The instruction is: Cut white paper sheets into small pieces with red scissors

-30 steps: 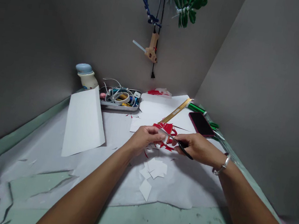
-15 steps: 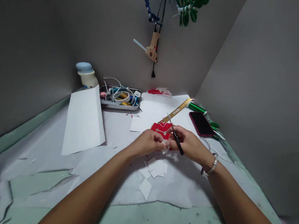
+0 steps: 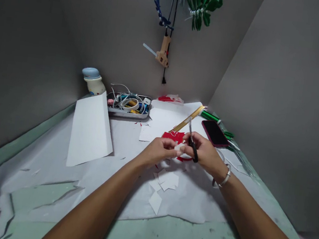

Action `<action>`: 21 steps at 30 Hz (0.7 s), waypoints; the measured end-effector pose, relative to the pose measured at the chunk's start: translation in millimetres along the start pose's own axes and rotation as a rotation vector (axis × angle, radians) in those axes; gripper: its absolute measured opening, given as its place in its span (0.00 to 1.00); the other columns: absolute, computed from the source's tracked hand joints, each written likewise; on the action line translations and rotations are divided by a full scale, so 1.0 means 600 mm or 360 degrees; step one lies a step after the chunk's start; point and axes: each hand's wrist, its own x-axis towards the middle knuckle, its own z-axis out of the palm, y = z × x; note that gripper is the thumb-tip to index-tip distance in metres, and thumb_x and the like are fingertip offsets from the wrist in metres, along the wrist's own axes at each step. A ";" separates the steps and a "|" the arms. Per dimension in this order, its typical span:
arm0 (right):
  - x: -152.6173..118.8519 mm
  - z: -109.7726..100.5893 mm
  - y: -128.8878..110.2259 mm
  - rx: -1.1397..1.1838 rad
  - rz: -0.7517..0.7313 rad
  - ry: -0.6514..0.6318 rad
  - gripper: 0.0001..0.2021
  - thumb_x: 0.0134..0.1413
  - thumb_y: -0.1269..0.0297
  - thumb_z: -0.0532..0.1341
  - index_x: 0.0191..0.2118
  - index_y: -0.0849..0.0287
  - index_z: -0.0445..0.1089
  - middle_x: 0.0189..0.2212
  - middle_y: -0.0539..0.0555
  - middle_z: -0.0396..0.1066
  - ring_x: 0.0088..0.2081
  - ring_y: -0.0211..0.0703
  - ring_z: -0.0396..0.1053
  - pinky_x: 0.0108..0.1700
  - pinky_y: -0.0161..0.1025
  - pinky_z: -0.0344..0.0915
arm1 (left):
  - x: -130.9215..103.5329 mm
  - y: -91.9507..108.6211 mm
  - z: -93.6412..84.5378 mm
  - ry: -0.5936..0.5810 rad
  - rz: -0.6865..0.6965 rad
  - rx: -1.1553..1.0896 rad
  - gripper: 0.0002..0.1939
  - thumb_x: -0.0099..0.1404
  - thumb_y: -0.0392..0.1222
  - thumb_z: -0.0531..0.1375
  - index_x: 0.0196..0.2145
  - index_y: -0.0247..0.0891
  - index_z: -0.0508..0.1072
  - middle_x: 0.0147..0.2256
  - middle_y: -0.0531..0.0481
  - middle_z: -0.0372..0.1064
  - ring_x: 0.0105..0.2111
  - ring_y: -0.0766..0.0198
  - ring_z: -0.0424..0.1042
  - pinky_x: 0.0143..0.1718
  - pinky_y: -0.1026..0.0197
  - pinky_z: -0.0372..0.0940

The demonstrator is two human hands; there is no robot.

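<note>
My left hand [image 3: 161, 149] pinches a small piece of white paper [image 3: 179, 147] between thumb and fingers. Close beside it, my right hand [image 3: 202, 150] is closed around a pair of scissors [image 3: 193, 143] with black handles, the blades pointing up and away. Its thumb and fingertips also touch the paper's right side. Behind and under the hands lies a red printed card [image 3: 172, 136], partly hidden by them. Several white paper cutouts [image 3: 168, 180] lie on the table just in front of the hands, one a diamond shape [image 3: 155, 202].
A gold strip [image 3: 187, 119] and a phone [image 3: 214, 133] lie beyond the hands. A metal tray [image 3: 128, 114] of supplies stands at the back, left of it a jar [image 3: 94, 82] and a folded white sheet [image 3: 91, 132]. A glue gun [image 3: 163, 52] hangs on the wall.
The scissors have turned more upright in my right hand, their tips shifting right. The white paper piece between my fingers has turned and sits slightly higher.
</note>
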 end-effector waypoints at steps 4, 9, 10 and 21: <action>0.000 0.008 0.002 0.0161 -0.0006 0.0235 0.12 0.48 0.61 0.62 0.38 0.56 0.61 0.25 0.44 0.60 0.25 0.33 0.57 0.27 0.32 0.55 | -0.001 0.004 0.007 0.0084 0.0002 -0.0293 0.11 0.52 0.44 0.66 0.32 0.35 0.76 0.29 0.46 0.72 0.27 0.67 0.67 0.31 0.62 0.59; 0.001 0.015 0.001 0.0116 -0.0010 0.0250 0.13 0.48 0.59 0.62 0.39 0.56 0.60 0.24 0.44 0.59 0.24 0.34 0.56 0.26 0.32 0.55 | 0.001 0.006 0.009 0.0213 0.0002 -0.0258 0.09 0.52 0.44 0.66 0.29 0.34 0.76 0.26 0.47 0.72 0.25 0.67 0.67 0.30 0.62 0.60; 0.001 0.011 -0.003 0.0064 0.0004 0.0208 0.13 0.49 0.59 0.61 0.39 0.56 0.61 0.25 0.44 0.60 0.25 0.34 0.56 0.27 0.32 0.55 | 0.002 0.006 0.008 0.0223 0.0005 -0.0224 0.10 0.51 0.44 0.66 0.28 0.34 0.77 0.25 0.48 0.72 0.25 0.67 0.66 0.30 0.62 0.60; -0.028 -0.077 -0.060 -0.1281 0.0203 -0.0433 0.19 0.47 0.49 0.61 0.43 0.55 0.68 0.30 0.50 0.70 0.29 0.41 0.65 0.30 0.35 0.58 | 0.003 0.008 -0.017 0.0215 0.0014 0.0132 0.11 0.52 0.46 0.65 0.29 0.36 0.77 0.27 0.48 0.73 0.26 0.66 0.67 0.29 0.63 0.60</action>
